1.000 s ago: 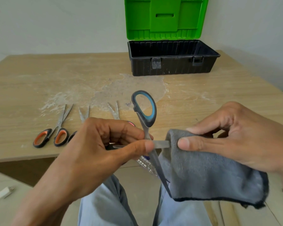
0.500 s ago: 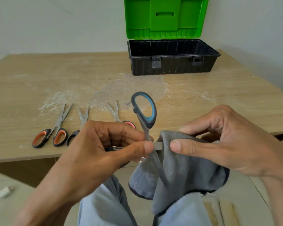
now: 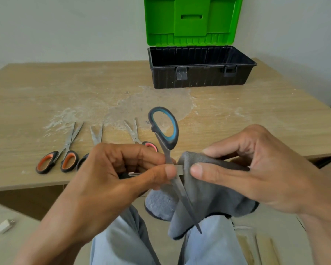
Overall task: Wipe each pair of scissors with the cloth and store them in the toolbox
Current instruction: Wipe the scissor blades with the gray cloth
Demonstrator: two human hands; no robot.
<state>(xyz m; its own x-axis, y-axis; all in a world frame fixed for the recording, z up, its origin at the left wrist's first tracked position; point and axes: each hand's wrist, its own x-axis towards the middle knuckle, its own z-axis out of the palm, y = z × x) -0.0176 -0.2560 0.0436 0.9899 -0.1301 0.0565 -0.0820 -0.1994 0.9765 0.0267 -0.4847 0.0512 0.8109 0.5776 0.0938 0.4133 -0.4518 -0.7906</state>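
My left hand [image 3: 111, 180] holds a pair of blue-and-black scissors [image 3: 168, 142], spread wide open near the table's front edge. One handle loop stands up; one blade points down over my lap. My right hand [image 3: 256, 169] pinches the grey cloth [image 3: 204, 192] around the other blade, which runs sideways between my hands. On the table to the left lie orange-handled scissors [image 3: 55, 159], a second pair [image 3: 96, 137] and a pink-handled pair [image 3: 136, 136], both partly hidden behind my left hand. The black toolbox [image 3: 199, 77] stands open at the back, green lid [image 3: 191, 20] upright.
The wooden table [image 3: 256, 115] has a pale dried stain in its middle. A white charger plug [image 3: 4, 225] lies on the floor at the lower left. My legs in light jeans are below the hands.
The cloth has slid along the sideways blade toward my left hand and now hangs bunched below the scissors. My right hand moved left with it.
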